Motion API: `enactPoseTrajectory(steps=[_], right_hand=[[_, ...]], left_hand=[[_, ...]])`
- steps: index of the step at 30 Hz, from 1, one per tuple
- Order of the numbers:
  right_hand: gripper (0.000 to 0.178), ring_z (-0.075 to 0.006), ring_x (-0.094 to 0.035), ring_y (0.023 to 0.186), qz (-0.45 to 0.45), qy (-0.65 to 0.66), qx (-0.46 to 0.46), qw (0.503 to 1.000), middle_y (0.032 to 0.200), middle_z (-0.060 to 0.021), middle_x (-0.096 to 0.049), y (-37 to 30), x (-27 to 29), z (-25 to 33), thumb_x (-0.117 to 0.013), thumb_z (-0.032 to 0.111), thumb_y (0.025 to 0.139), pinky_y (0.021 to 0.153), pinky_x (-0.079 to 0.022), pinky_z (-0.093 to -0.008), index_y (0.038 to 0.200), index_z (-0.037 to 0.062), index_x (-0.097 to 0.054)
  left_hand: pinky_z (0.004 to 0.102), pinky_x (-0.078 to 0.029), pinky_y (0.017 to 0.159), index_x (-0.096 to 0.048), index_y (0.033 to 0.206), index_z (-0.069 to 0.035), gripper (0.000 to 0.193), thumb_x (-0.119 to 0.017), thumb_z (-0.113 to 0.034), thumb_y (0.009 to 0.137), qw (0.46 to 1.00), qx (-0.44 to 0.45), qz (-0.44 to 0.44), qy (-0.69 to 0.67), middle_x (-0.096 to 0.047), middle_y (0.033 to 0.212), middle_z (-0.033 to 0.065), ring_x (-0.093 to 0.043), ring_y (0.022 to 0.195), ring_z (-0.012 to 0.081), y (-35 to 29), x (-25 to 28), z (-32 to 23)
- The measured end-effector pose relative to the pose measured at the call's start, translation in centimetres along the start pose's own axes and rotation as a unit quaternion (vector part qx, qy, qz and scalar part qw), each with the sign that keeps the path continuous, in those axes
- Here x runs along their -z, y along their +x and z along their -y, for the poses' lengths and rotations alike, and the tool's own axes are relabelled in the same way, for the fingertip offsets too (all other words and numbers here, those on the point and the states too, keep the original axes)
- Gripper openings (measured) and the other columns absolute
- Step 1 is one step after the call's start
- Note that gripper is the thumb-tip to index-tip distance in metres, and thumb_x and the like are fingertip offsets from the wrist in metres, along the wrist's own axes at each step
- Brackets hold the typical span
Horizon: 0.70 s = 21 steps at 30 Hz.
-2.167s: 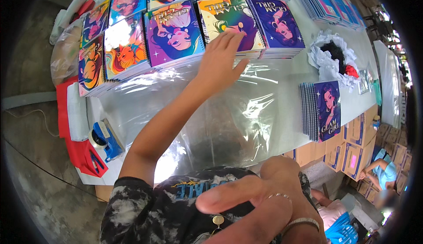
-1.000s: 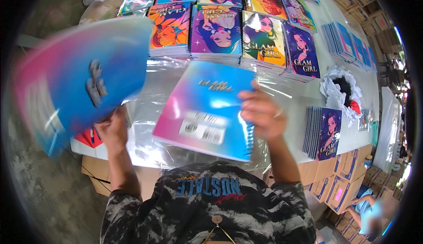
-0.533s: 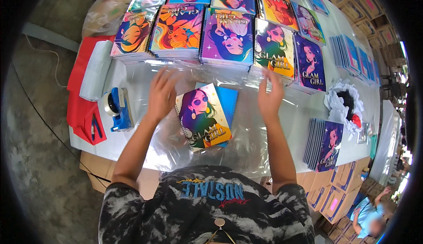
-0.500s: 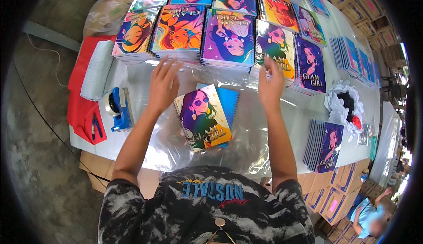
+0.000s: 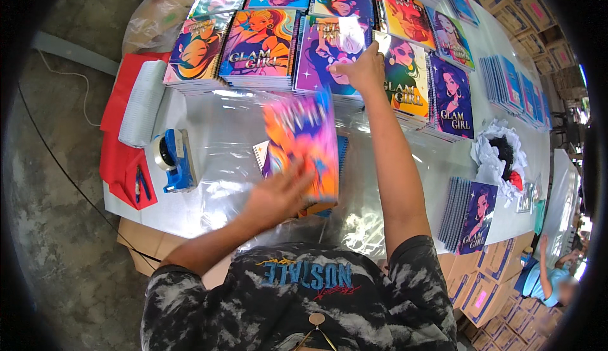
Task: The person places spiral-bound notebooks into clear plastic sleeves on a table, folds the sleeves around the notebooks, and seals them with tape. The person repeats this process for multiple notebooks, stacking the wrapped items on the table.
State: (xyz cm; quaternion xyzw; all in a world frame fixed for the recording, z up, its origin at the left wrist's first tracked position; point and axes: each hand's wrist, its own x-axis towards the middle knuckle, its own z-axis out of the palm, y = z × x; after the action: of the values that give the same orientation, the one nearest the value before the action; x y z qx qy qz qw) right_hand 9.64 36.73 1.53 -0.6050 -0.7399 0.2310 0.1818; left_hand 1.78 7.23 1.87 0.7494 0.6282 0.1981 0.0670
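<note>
My left hand (image 5: 286, 189) has its fingers on a motion-blurred orange and purple spiral notebook (image 5: 303, 145), holding it by its lower left part. That notebook is over a small pile in front of me. Only edges of the pile show: a pale notebook (image 5: 259, 154) at the left and a blue notebook (image 5: 342, 151) at the right. Farther off, my right hand (image 5: 363, 69) grips the right edge of the top purple notebook (image 5: 310, 53), thumb across its cover and fingers by the spine. Beside those fingers stands the stack of yellow and green notebooks (image 5: 408, 91).
Two rows of notebook stacks, including orange ones (image 5: 258, 44), line the table's far side. A blue tape dispenser (image 5: 178, 161) and red sheet (image 5: 117, 154) lie left. Dark notebooks (image 5: 476, 218) and crumpled white plastic (image 5: 491, 148) lie right. A person (image 5: 548, 278) is beyond.
My left hand has brought an orange notebook from the far stack toward me, over the pile. That stack's top cover now faces upright. My right hand has moved left onto the purple notebook.
</note>
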Motion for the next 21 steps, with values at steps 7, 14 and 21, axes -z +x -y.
enactPoseTrajectory(steps=[7, 14, 21], right_hand=[[0.048, -0.0293, -0.056, 0.095, -0.122, 0.264, 0.177, 0.94, 0.103, -0.0174, -0.058, -3.6, 3.3, -0.3, -0.066, 0.015, 0.08, 0.085, -0.043, -0.035, 0.12, -0.0001, -0.043], [0.029, -0.0243, -0.047, 0.113, -0.034, 0.779, 0.108, 0.617, 0.124, -0.0167, -0.048, -13.0, 10.0, -3.9, -0.046, 0.015, 0.093, 0.096, -0.038, -0.0376, 0.12, 0.0028, -0.047], [0.026, -0.0231, -0.046, 0.118, 0.047, 0.769, -0.181, 0.611, 0.125, -0.0111, -0.051, -21.9, 1.9, -11.4, -0.041, 0.02, 0.095, 0.103, -0.032, -0.04, 0.115, 0.0043, -0.049]], left_hand=[[0.0416, -0.051, 0.071, -0.057, 0.113, -0.009, 0.05, -0.067, -0.042, 0.075, 0.981, 0.165, 0.092, -0.044, -0.064, 0.1, 0.0118, -0.064, 0.084, 0.0291, 2.6, -0.2, 2.7], [0.0441, -0.043, 0.086, -0.049, 0.114, 0.002, 0.046, -0.056, -0.033, 0.085, 0.903, 0.283, -0.212, 0.245, -0.058, 0.104, 0.0225, -0.053, 0.102, 0.0362, 11.5, 2.5, 26.4], [0.0454, -0.049, 0.071, -0.048, 0.113, 0.006, 0.043, -0.045, -0.03, 0.09, 0.923, 0.327, -0.083, 0.183, -0.062, 0.081, 0.0269, -0.062, 0.081, 0.0389, 9.3, 9.2, 25.6]])
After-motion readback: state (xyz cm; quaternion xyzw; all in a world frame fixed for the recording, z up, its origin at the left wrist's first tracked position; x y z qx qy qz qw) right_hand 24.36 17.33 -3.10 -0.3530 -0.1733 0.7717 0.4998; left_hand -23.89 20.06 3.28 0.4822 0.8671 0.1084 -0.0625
